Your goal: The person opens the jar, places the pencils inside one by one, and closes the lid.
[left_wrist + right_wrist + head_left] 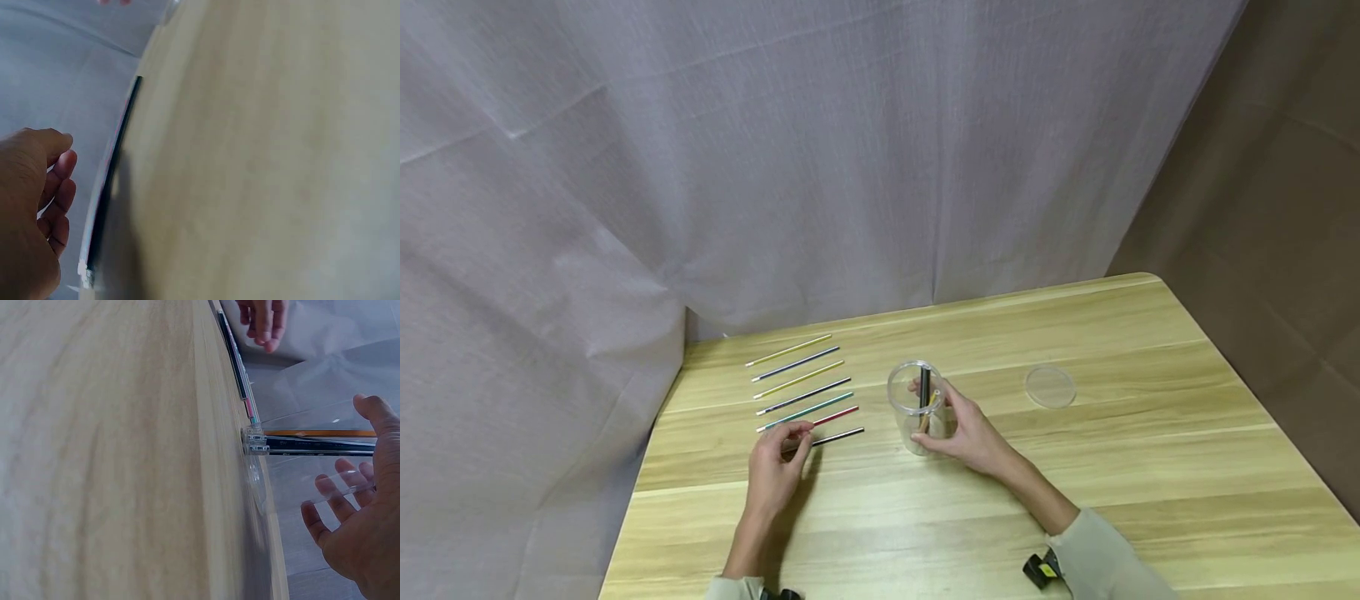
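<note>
My right hand [973, 437] holds a clear plastic cup [904, 422] around its side, fingers behind and thumb in front. Inside it stand several dark pencils [312, 445] and a yellow-orange one [325, 432], eraser ends down in the right wrist view. Left of the cup lies a row of pencils, with a black pencil [842, 436] nearest, then a red pencil [838, 415] and a green pencil [820, 406]. Above the near end of this row hangs my left hand [772, 471], fingers loosely bent. The left wrist view shows nothing in it and a gap to the black pencil [112, 178].
Farther back in the row lie yellow pencils [799, 379] and dark blue pencils [796, 364]. A round clear lid [1051, 387] lies flat right of the cup. Grey curtains [820, 167] hang behind the wooden table [1120, 467].
</note>
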